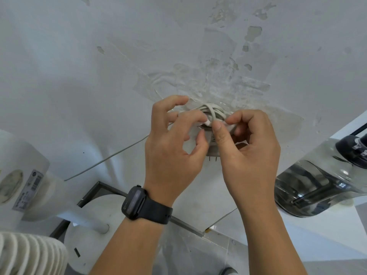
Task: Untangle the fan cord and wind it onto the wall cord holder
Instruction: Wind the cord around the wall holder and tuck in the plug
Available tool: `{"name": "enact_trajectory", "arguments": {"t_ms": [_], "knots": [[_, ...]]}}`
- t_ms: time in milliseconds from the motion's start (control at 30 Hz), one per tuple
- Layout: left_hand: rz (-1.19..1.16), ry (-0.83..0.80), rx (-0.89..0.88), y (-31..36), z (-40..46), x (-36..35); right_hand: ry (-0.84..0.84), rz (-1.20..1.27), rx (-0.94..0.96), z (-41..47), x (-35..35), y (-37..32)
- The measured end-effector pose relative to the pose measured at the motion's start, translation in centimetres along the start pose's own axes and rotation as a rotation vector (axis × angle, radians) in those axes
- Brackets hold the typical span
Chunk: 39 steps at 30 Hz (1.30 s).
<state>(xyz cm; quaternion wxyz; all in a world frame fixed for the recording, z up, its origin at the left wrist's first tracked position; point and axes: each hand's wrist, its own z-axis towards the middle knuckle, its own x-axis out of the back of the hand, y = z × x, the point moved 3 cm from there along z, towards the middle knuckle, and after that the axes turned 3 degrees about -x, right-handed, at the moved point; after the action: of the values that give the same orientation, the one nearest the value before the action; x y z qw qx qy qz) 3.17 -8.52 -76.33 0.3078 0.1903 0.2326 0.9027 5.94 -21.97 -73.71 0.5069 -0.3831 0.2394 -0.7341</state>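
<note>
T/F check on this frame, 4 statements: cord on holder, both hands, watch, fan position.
1. The cord is coiled at the wall. True.
2. The left hand hangs idle. False: its fingers pinch the cord.
3. The watch is on the right wrist. False: it is on the left; the right hand also pinches the cord.
4. The fan stands at the left. True.
</note>
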Motion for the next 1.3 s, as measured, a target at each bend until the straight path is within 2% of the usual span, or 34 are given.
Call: {"name": "enact_trajectory", "arguments": {"t_ms": [333,533,667,800,933,1167,1300], "knots": [[0.221,0.049,-0.055,-0.1,0.4,0.1,0.174,0.232,-0.220,-1.7,-1.7,0.5],[0.084,0.094,-0.092,-0.3,-0.2,-0.4,0.199,0.285,-0.297,-2.0,-1.9,0.0],[0.057,0.114,-0.079,-0.3,-0.3,-0.6,0.215,0.347,-0.430,-2.3,-2.0,-0.1],[0.024,0.144,-0.061,-0.6,-0.3,-0.6,0.156,0.472,-0.592,-2.3,-2.4,0.2],[-0.071,0.149,0.008,-0.7,-0.3,-0.5,0.118,0.614,-0.643,-2.3,-2.7,0.5],[-0.167,0.074,0.109,-1.3,-0.1,-0.4,0.087,0.788,-0.777,-2.5,-3.3,0.7],[-0.259,0.017,0.166,-1.6,-0.1,-0.3,0.065,0.748,-0.830,-2.6,-3.4,0.9]]}}
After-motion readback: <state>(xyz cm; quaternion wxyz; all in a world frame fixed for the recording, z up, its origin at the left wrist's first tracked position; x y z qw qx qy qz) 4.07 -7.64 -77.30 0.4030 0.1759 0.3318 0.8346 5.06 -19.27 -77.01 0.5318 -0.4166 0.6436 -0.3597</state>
